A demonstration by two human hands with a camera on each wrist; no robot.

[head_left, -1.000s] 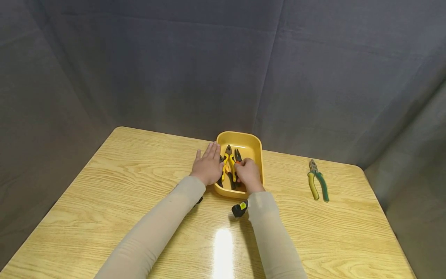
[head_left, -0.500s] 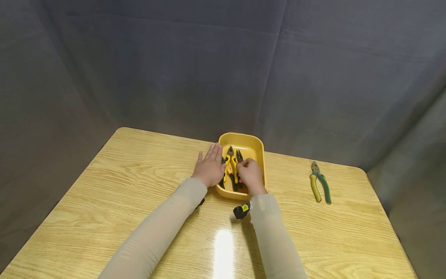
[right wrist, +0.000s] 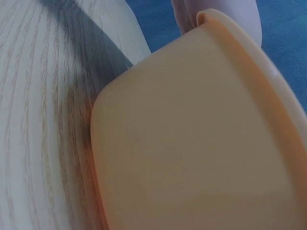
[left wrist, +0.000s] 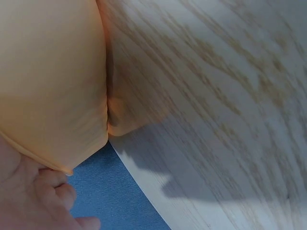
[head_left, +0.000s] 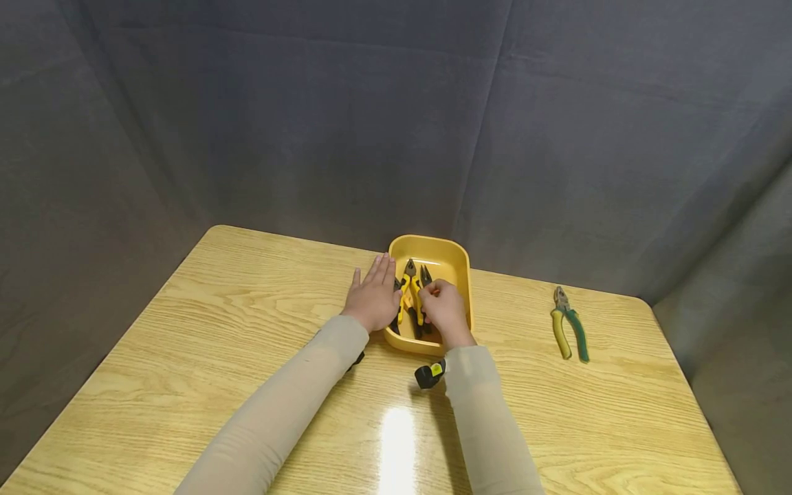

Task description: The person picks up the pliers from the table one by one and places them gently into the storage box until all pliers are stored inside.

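Note:
In the head view my left hand [head_left: 373, 299] lies with straight fingers along the left rim of a yellow plastic tray [head_left: 467, 295]. The left wrist view shows this hand [left wrist: 33, 196] beside the tray's outer wall [left wrist: 53, 91]. My right hand [head_left: 445, 309] reaches into the tray from the front right. Its curled fingers pinch the handle area of dark-nosed pliers [head_left: 425, 275], whose grips are hidden by the hand. Just left of these lie pliers with yellow-and-black handles [head_left: 418, 309]. More dark-handled tools [head_left: 395, 326] show partly beneath the left hand.
Green-and-yellow-handled pliers [head_left: 569, 326] lie on the wooden table [head_left: 278, 295] to the right. A black device [head_left: 427, 375] hangs under my right wrist, in front of the tray. Grey curtains [head_left: 309, 124] stand behind the table.
The view has shifted slightly. My right fingers have closed in over the pliers, and an orange bit of handle seen beside them is covered. The left hand has stayed on the rim.

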